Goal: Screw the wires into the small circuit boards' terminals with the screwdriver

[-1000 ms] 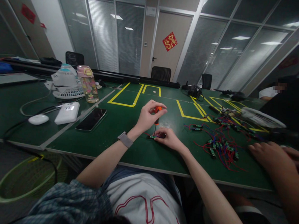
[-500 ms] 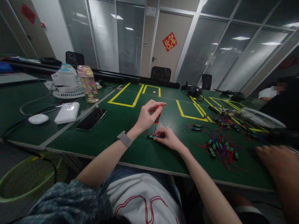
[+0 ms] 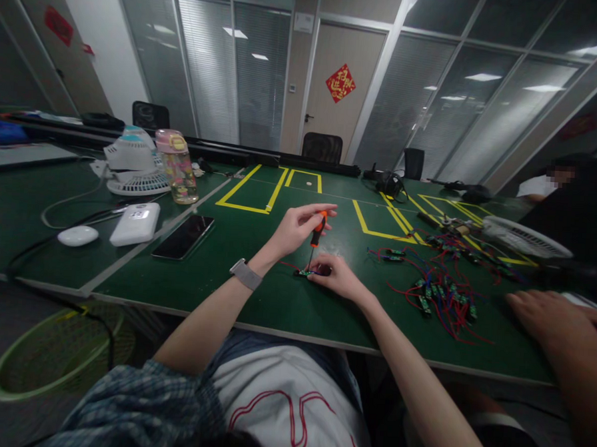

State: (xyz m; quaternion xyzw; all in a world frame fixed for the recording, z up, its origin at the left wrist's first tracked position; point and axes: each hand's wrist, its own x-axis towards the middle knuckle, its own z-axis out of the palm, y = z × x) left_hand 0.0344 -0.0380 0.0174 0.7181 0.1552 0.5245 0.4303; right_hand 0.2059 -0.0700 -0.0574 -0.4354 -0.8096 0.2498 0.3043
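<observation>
My left hand [image 3: 294, 227], with a grey watch on the wrist, pinches the orange handle of a small screwdriver [image 3: 317, 232] held nearly upright. Its tip rests on a small green circuit board [image 3: 304, 273] with red wires lying on the green table [image 3: 255, 288]. My right hand [image 3: 336, 275] presses down on that board's right end, fingers closed on it.
A pile of small boards with red and blue wires [image 3: 438, 291] lies to the right. Another person's hand [image 3: 554, 315] rests at the right edge. A phone [image 3: 184, 236], white power bank [image 3: 135, 223], mouse [image 3: 77, 236], bottle [image 3: 177, 166] and fan [image 3: 132, 161] sit left. A green basket [image 3: 46, 354] stands below.
My left fingers have shifted round the screwdriver handle, which now leans a little more. The other person's hand at the right drew back, then slid slightly forward again.
</observation>
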